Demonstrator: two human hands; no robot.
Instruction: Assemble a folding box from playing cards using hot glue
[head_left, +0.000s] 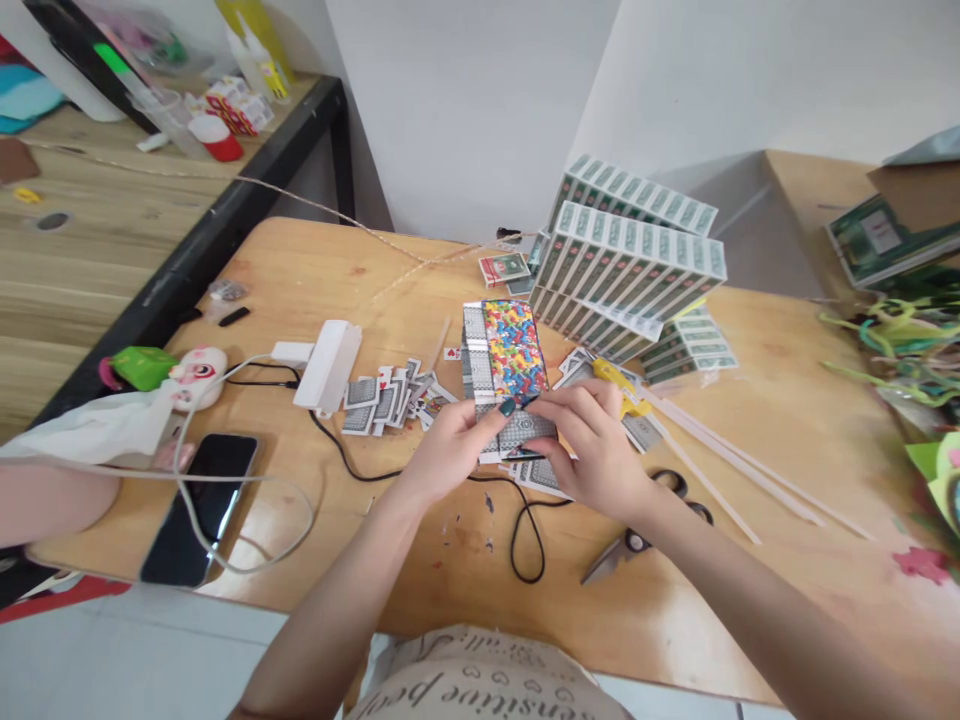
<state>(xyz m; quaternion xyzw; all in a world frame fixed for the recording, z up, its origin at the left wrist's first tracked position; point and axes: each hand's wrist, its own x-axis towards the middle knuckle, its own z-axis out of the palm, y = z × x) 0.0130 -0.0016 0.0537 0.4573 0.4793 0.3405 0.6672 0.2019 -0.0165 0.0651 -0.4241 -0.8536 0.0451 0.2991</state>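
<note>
I hold the card-covered piece (510,360) in front of me with both hands, its near end between them and its far end, with the bright multicoloured pattern, pointing away over the wooden table (300,270). My left forearm (337,600) slants inward from the lower left, and my left hand (450,445) grips the left near side, thumb laid across the top and its dark nail on the grey card backs; the fingers under it are hidden. My right forearm (750,580) slants in from the lower right, wrist above the table, and my right hand (596,440) closes on the right near corner, fingers bent over the upper side and thumb lower, toward me. The two hands are close, thumb tip near fingertips. Loose cards (382,400) lie left of the piece, the yellow glue gun (619,385) sits just beyond my right hand, and black-handled scissors (630,545) rest near my right forearm.
</note>
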